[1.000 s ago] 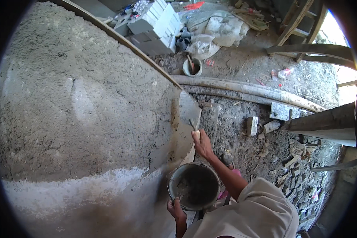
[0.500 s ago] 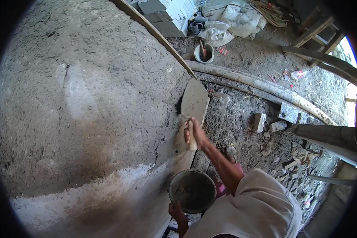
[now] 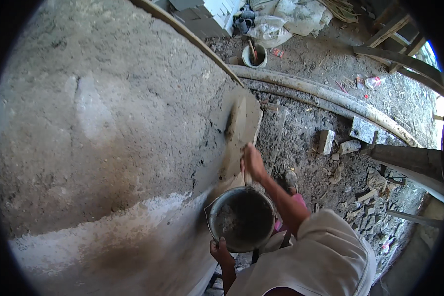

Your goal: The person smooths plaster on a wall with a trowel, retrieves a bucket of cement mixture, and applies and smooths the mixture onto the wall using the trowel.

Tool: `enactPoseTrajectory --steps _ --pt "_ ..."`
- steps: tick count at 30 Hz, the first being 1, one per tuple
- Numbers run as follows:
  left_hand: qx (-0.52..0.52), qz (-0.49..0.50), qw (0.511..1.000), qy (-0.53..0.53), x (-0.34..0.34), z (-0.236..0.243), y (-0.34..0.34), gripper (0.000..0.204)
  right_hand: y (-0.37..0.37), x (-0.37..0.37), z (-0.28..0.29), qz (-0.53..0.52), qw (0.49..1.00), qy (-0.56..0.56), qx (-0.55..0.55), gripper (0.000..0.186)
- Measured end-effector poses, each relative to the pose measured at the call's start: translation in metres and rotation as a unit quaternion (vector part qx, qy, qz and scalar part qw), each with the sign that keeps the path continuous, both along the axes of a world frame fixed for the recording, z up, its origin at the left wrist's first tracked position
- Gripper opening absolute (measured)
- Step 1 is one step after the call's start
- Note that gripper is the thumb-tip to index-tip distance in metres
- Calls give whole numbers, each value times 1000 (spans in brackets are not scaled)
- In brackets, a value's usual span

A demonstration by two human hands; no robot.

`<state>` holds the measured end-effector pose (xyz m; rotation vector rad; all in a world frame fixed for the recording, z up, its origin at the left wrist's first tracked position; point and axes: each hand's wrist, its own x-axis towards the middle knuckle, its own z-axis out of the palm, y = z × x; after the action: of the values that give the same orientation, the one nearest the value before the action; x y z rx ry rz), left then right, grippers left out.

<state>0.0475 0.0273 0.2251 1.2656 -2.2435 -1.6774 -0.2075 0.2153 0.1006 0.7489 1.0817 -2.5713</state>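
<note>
My right hand (image 3: 253, 163) is closed around the wooden handle of a plastering trowel (image 3: 239, 117). Its blade is tilted against the wall's edge and looks narrow from here. Smooth wet mortar lies around the blade, beside the rough grey wall (image 3: 148, 133). Below the trowel, my left hand (image 3: 222, 251) grips the near left rim of a round dark bucket (image 3: 264, 212). Some grey mortar shows inside the bucket, though its depth is hard to make out. The lower end of the trowel handle is close to the bucket's far rim.
A wooden strip (image 3: 192, 42) runs along the wall's upper edge. Beyond it stand a small bucket (image 3: 261, 60) with tools and stacked grey blocks (image 3: 209, 17). Long pipes (image 3: 320, 93) cross the ground. Broken blocks (image 3: 325, 142) and timber supports (image 3: 404, 54) are at the right.
The trowel blade has turned from showing its broad face to a narrow, tilted view. My right hand has shifted slightly right and down. My left hand has raised the bucket closer to it.
</note>
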Motion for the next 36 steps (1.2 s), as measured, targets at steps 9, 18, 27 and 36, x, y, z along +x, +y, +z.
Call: enactPoseTrajectory --steps 9,18,27,36 --pt "-28 11 998 -61 50 -24 -38 20 -111 82 21 86 994 -29 -60 53" --pt "85 91 992 -3 87 -25 -89 10 -122 155 3 73 989 -66 -107 50" --pt "-2 -58 998 11 174 -41 -176 18 -112 51 -79 -23 940 -1 -342 44" --pt "21 -26 999 13 217 -70 -242 15 -185 143 33 48 995 52 -67 52"
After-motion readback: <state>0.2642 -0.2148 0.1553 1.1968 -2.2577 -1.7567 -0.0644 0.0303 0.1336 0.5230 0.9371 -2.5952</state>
